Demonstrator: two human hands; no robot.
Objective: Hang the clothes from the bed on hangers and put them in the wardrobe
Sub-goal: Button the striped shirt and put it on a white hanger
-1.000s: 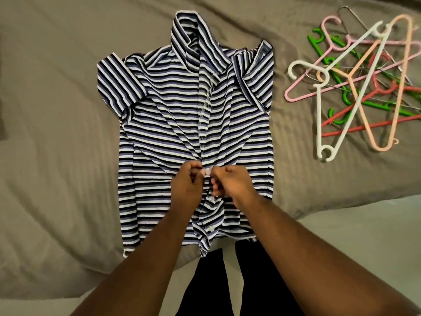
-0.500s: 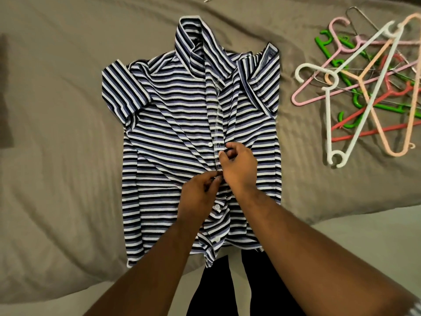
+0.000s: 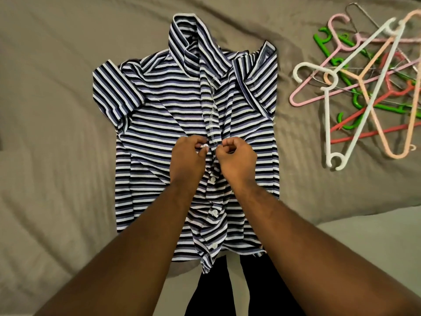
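Striped shirt point(image 3: 159, 124) is laid flat on a grey bed point(image 3: 50, 133). A white button point(image 3: 205, 146) is pinched by the left hand point(image 3: 188, 159); the placket edge is gripped by the right hand point(image 3: 237, 159). Coloured hangers point(image 3: 364, 87) are heaped at right.

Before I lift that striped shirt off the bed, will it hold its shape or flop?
The striped shirt will probably flop: it already lies creased and bunched near the hem. Its upper placket is open above where the left hand and right hand pinch it, so the fronts may gape. It looks thin, likely light.
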